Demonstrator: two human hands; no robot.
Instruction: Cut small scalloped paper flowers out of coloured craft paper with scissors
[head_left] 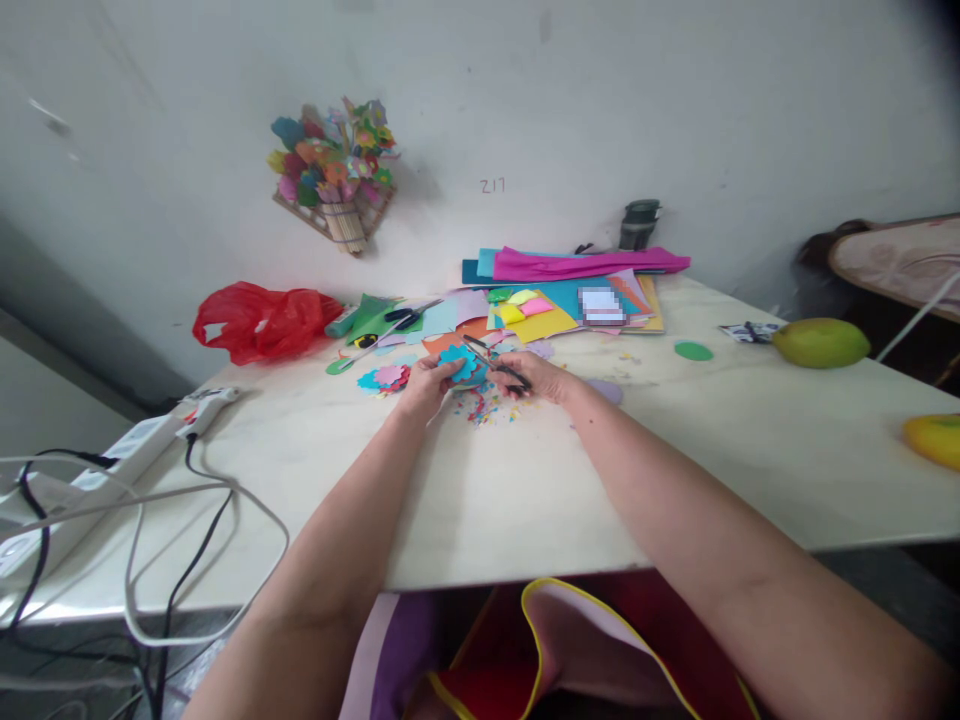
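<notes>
My left hand (429,388) is closed on a blue paper flower (459,362) with a scalloped edge, held above the table. In my right hand (536,376) is a pair of scissors (499,368) with dark handles, its blades pointing left beside the flower. Whether the blades touch the paper I cannot tell. Small coloured paper scraps (480,406) lie scattered under both hands. Just left of my left hand is a pile of cut paper flowers (388,376) in pink, blue and red.
Coloured sheets (555,318) and a pink roll (592,264) lie at the back. A second pair of scissors (405,316) and a red plastic bag (262,322) are at back left. Power strips (124,470) with cables occupy the left edge; a green-yellow fruit (821,343) sits right.
</notes>
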